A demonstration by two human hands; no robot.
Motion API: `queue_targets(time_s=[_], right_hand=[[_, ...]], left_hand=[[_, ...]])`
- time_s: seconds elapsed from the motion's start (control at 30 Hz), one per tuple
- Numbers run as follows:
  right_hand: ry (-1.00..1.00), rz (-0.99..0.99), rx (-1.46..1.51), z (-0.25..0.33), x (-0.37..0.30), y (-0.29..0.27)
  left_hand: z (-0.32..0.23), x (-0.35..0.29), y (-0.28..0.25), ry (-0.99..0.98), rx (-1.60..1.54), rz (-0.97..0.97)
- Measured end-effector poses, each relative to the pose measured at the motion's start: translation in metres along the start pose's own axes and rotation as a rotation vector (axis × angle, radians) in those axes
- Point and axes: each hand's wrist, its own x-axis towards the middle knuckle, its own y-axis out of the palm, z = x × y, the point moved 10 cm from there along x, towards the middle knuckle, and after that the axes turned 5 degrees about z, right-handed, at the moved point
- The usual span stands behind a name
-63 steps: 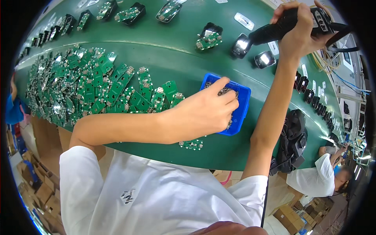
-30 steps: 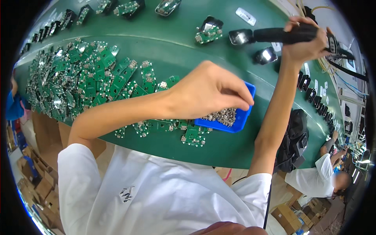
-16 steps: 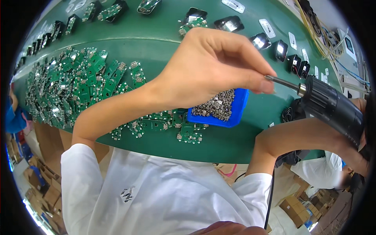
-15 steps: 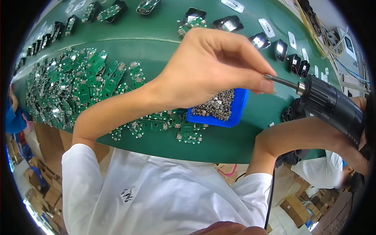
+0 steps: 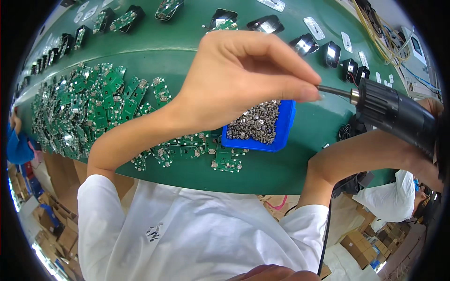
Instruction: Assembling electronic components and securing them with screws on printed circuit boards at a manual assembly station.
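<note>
My right hand (image 5: 430,107), partly cut off by the dark rim, grips a black electric screwdriver (image 5: 393,112). Its thin metal bit (image 5: 336,91) points left. My left hand (image 5: 229,79) reaches over the table in a pinch, thumb and forefinger closed at the bit's tip. Whatever lies between those fingertips is hidden. Below the left hand sits a blue tray (image 5: 288,129) of small screws (image 5: 255,126), partly covered by the hand. Beyond the left hand, a green circuit board (image 5: 225,25) rests at a black housing (image 5: 224,15).
A large heap of green circuit boards (image 5: 84,103) covers the left of the green table (image 5: 262,175). Black housings (image 5: 332,54) and white plates (image 5: 314,28) line the far side. Cables (image 5: 375,33) hang at the upper right. Another person's white sleeve (image 5: 389,199) shows at lower right.
My left hand has shifted slightly left and the screwdriver with it. The bit's tip, visible over the thumb before, now disappears between the fingertips.
</note>
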Motion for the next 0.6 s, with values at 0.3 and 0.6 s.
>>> queue_targets(time_s=[0.3, 0.6], right_hand=[[0.013, 0.029, -0.124, 0.001, 0.030, -0.052], [0.033, 0.063, -0.244, -0.105, 0.014, -0.047]], left_hand=[[0.009, 0.000, -0.004, -0.232, -0.010, 0.007], [0.004, -0.025, 0.054, 0.616, 1.446, 0.283]])
